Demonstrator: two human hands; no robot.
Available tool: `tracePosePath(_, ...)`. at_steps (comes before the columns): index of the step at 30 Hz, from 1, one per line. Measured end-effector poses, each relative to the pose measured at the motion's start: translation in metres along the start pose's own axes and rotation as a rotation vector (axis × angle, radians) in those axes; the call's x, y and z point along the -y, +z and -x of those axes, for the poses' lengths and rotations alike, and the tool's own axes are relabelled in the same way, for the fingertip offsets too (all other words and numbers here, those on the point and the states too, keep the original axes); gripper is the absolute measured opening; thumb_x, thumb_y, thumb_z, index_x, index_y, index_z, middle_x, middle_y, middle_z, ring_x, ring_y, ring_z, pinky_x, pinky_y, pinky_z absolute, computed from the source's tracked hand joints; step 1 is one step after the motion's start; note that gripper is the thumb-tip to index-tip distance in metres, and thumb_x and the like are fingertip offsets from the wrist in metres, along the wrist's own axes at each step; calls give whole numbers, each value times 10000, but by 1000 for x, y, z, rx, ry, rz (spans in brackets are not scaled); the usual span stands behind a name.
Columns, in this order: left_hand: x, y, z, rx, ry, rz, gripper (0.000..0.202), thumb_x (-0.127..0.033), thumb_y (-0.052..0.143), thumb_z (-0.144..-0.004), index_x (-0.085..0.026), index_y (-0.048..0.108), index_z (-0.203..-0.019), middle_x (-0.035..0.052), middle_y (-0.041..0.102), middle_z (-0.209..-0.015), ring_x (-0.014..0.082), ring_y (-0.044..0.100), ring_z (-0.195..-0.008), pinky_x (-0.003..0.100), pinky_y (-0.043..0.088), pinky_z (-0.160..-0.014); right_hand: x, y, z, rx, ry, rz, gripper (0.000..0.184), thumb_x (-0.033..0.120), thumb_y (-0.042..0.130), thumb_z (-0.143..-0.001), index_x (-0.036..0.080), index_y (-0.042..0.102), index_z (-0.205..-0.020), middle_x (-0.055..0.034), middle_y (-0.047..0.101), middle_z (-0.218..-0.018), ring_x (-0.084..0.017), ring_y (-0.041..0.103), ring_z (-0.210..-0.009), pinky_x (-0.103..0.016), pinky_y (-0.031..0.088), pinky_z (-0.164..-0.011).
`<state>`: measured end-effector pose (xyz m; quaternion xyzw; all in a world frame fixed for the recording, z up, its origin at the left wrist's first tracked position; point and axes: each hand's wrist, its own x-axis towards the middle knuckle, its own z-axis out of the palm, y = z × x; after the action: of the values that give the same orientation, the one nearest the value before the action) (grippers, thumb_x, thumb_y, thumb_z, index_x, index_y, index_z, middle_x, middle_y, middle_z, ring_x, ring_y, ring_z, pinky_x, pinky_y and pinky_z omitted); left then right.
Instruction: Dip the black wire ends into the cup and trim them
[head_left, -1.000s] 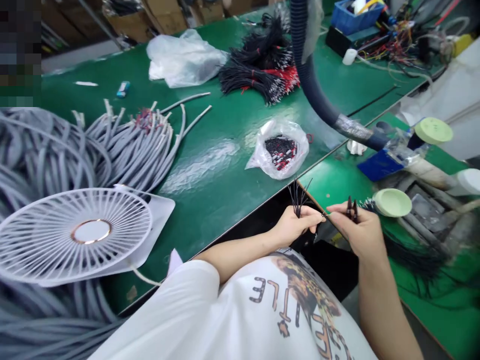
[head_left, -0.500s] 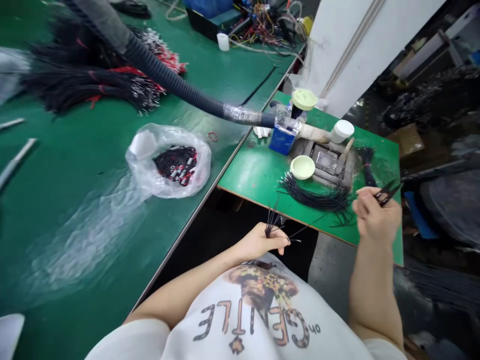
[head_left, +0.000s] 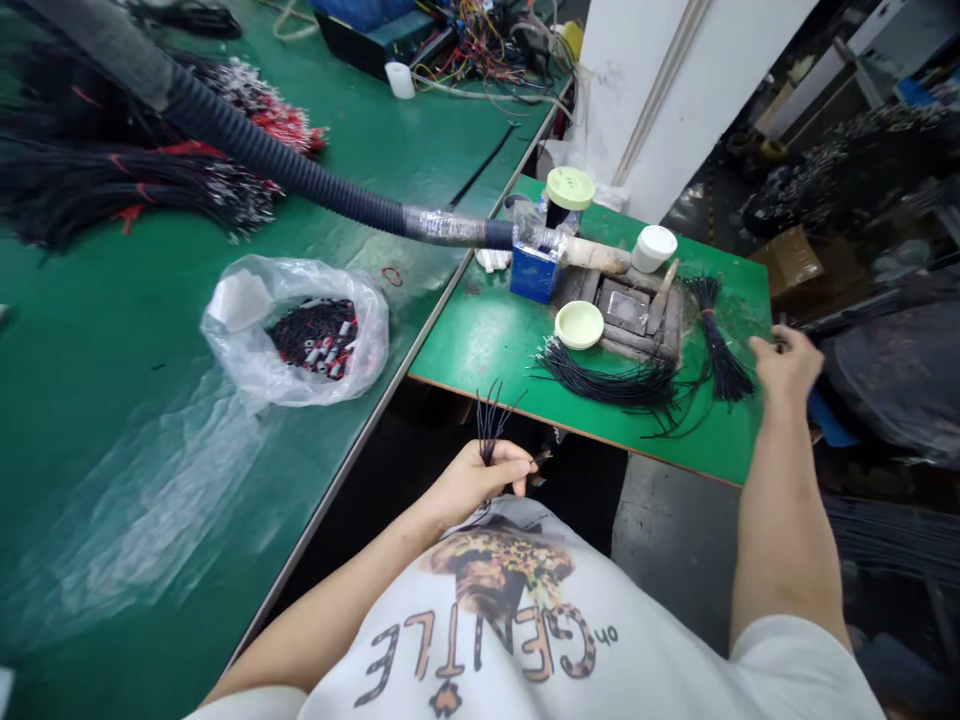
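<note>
My left hand [head_left: 496, 472] is closed around several thin black wires, close in front of my shirt. The wires [head_left: 490, 425] stick up above the fist, and a short end shows at the fingertips. Beyond the right end of the small green table, my right hand [head_left: 789, 362] is closed, with a dark bit of the tweezers [head_left: 781, 346] showing between its fingers; most of them is hidden. Near that hand lies a tied bundle of black wires [head_left: 724, 350]. A loose spread of black wires [head_left: 607, 385] lies along the table's front.
A dirty solder pot [head_left: 628, 308] stands behind the loose wires, beside a pale yellow bowl [head_left: 579, 325], a blue box [head_left: 534, 275] and a white tub [head_left: 654, 247]. A ribbed hose [head_left: 300, 170] crosses above the large bench. There, a plastic bag [head_left: 225, 350] holds small parts.
My right hand has moved outward to the right and away from me, turning the tweezers mostly out of sight. The view has swung right. My left hand still grips the wires.
</note>
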<state>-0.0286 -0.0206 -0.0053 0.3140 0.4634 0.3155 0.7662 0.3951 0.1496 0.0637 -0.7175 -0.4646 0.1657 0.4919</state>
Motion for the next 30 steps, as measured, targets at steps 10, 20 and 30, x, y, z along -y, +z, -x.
tracePosePath(10, -22, 20, -10, 9, 101, 157, 351, -414, 776, -705, -97, 717, -842, 9, 641, -561, 16, 255, -371, 221, 110, -406, 69, 77, 231, 714, -66, -148, 125, 263, 738, -750, 220, 763, -865, 7, 642, -698, -119, 530, -587, -258, 429, -560)
tracePosePath(20, -21, 13, 1, 218, 163, -97, 446, -514, 590, -874, -102, 747, -939, 74, 724, -741, 59, 378, -476, 225, 313, -509, 80, 112, 235, 743, 337, -584, 153, 305, 737, -758, 163, 680, -759, -8, 635, -656, -49, 395, -404, -220, 279, -401)
tracePosePath(30, -21, 9, 2, 254, 195, -135, 477, -559, 560, -874, -134, 729, -740, 112, 743, -818, 201, 661, -921, 289, 470, -873, 91, 128, 229, 822, 484, -650, 168, 269, 759, -684, 164, 699, -800, 0, 631, -654, -27, 368, -378, -197, 251, -374)
